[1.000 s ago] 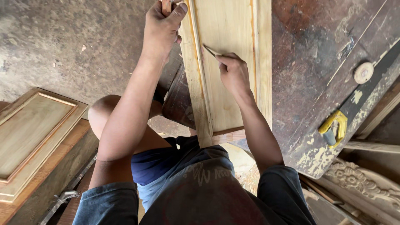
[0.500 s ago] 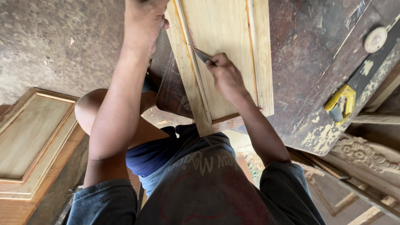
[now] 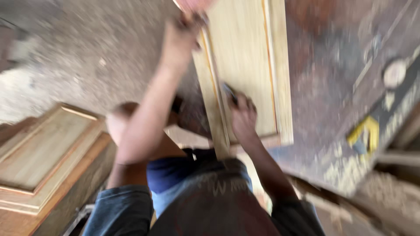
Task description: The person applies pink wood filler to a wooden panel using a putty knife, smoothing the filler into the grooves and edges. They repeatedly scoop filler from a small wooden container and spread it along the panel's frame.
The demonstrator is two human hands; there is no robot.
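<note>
While the head view is smeared w/ motion blur, the main layout reads ok: a pale wooden panel (image 3: 249,70) runs from top centre down to mid-frame, its lower end resting on a dark, scuffed worktop (image 3: 332,78) that fills the upper right. Left hand (image 3: 179,41), upper centre, is wrapped round the panel's left edge near the top, grip pressed together on the wood. Right hand (image 3: 243,116), centre frame, is closed round a small dark tool (image 3: 228,91) whose tip sits in or right at the groove along the panel's left moulding; can't tell what kind of tool, too blurred.

Risks, as I judge them: panel is steadied by hand only, no clamp seen, so a hard push could swing or slide it off the worktop edge. Tool tip could jump the groove & scar the flat face, or skid toward the left hand, which sits in line w/ the groove further up. Person's knee (image 3: 120,124) is just below-left of the panel, so a dropped tool could land on it.

Lower left, another raised wooden panel (image 3: 43,153) lies flat, well apart. A yellow object (image 3: 365,131) sits right of centre, a round pale disc (image 3: 395,73) far right
</note>
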